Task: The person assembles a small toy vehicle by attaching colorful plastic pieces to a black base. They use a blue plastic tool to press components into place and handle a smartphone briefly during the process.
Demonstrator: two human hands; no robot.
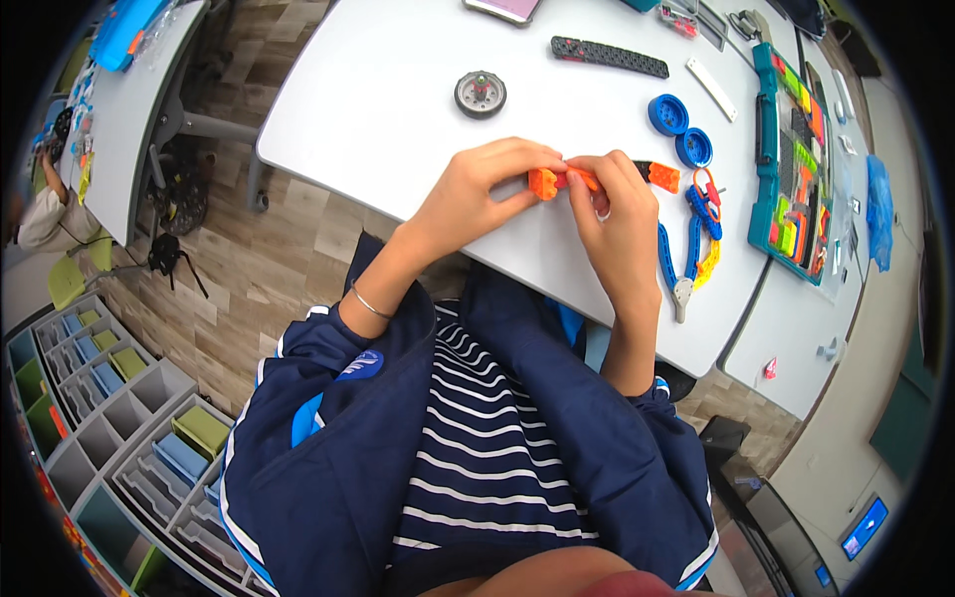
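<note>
Over the near edge of the white table, both my hands pinch an orange building-block piece (pixel 543 184). My left hand (pixel 476 191) is closed on its left end, with thumb and index finger. The right-hand end sits in the closed fingers of my right hand (pixel 619 224), which cover part of it. Just beyond my right hand's knuckles lies a black-and-orange block piece (pixel 662 176). Right of that hand is a linkage of blue beams (pixel 666 251) with yellow and grey parts. Two blue wheel hubs (pixel 668 114) lie farther back.
A grey wheel (pixel 480 95), a black track strip (pixel 609 57) and a white bar (pixel 711 90) lie on the white table (pixel 368 99). At the right stands a teal case (pixel 764 149) of colourful parts. Storage bins (pixel 129 408) are at lower left, and another person sits far left.
</note>
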